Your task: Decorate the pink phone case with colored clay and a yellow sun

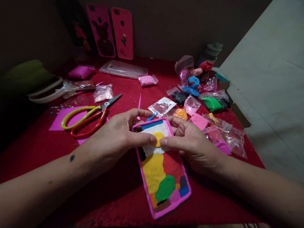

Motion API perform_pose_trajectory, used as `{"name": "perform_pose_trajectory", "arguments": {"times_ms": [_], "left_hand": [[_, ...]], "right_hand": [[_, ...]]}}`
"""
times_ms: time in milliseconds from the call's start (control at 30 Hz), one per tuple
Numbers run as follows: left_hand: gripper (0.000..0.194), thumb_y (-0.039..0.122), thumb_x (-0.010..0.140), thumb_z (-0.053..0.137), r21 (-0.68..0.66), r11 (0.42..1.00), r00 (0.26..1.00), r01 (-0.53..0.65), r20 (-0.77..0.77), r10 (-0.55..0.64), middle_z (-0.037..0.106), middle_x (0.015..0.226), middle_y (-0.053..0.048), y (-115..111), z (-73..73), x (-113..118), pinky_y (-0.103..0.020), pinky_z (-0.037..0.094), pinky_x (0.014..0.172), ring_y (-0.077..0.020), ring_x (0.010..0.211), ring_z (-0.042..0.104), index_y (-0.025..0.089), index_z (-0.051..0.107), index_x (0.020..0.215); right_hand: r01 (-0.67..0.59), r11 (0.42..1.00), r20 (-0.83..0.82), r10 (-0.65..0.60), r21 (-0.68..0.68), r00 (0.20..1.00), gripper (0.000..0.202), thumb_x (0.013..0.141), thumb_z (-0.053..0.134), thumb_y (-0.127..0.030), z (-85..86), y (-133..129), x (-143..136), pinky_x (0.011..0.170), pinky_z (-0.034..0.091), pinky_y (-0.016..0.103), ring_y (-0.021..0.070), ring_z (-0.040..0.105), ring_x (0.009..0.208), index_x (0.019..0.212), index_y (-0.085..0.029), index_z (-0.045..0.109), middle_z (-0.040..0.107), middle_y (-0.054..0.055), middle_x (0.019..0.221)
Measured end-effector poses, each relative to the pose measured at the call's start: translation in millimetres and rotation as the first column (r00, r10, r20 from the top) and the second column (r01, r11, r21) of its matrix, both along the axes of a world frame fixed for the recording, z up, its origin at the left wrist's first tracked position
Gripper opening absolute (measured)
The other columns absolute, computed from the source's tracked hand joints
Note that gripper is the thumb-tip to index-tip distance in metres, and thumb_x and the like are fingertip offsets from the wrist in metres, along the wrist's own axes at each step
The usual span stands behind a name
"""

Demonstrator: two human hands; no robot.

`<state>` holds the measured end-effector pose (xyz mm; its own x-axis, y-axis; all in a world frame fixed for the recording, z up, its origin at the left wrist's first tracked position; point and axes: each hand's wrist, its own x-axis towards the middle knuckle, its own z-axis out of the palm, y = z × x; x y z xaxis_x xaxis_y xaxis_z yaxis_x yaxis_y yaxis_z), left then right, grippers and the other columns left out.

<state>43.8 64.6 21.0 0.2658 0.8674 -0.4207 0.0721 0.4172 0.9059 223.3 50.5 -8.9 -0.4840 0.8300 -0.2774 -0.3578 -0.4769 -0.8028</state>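
- Left hand [117,136] grips the left edge of the case [154,169], clamped between thumb and fingers, its thumb tip at the yellow disc [157,139].
- Right hand [196,142] is clamped on the right edge of the case, its thumb on the right side of the disc and its fingers curled behind.
- The case sits between both hands, near the person's side of the red cloth [102,199], its top end tipped a little to the left. It has a pink rim and patches of white, yellow, red, green, blue, orange and black; the disc lies on the white patch. Whether its lower end touches the cloth, I cannot tell.
- Scissors [106,104] with one yellow and one red handle lie beyond the left wrist, partly over a magenta sheet [58,119], blades pointing away.
- A pink stick [140,99] lies beyond the left fingers.
- Clear cases [125,69] lie farther back, with a light pink packet [147,80] by their right end and a magenta packet [81,72] to their left.
- Behind them, a bear case [102,34] and a cactus case [123,31] stand upright side by side.
- Beyond the right hand are blue clay [194,82], a black packet [179,97], a green packet [212,104] and orange clay [180,114].
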Motion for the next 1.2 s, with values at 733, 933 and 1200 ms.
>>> {"name": "perform_pose_trajectory", "arguments": {"times_ms": [733,933,1200], "left_hand": [[0.048,0.011,0.062,0.076,-0.011,0.999,0.998,-0.034,0.054,0.035,0.074,0.086,-0.001,-1.5,0.4,1.2,-0.029,0.056,0.063,-0.0220,0.072,0.072,0.022,0.060,0.106],[0.046,0.010,0.062,0.075,0.027,0.999,0.999,-0.041,0.030,0.040,0.074,0.081,0.000,-0.5,-1.9,2.8,-0.026,0.055,0.061,-0.0189,0.071,0.071,0.021,0.060,0.104],[0.049,0.011,0.062,0.077,0.004,1.000,0.998,-0.024,0.058,0.024,0.074,0.082,-0.001,0.2,0.7,0.4,-0.027,0.056,0.064,-0.0199,0.073,0.072,0.021,0.060,0.107]], "right_hand": [[0.014,1.000,0.040,-0.013,-0.014,0.999,0.041,0.063,0.078,-0.010,3.7,-0.8,-4.0,0.069,0.057,0.030,0.0177,0.072,0.069,0.097,-0.021,0.057,0.074,0.000,0.081],[0.005,1.000,0.039,-0.005,-0.005,0.999,0.041,0.064,0.079,-0.012,2.5,-0.7,-3.7,0.070,0.057,0.031,0.0187,0.072,0.072,0.097,-0.021,0.056,0.074,0.000,0.082],[-0.006,1.000,0.009,0.006,-0.013,1.000,0.039,0.068,0.077,-0.011,-0.1,-0.3,-1.1,0.072,0.056,0.033,0.0175,0.071,0.071,0.100,-0.022,0.057,0.075,0.001,0.087]]}}
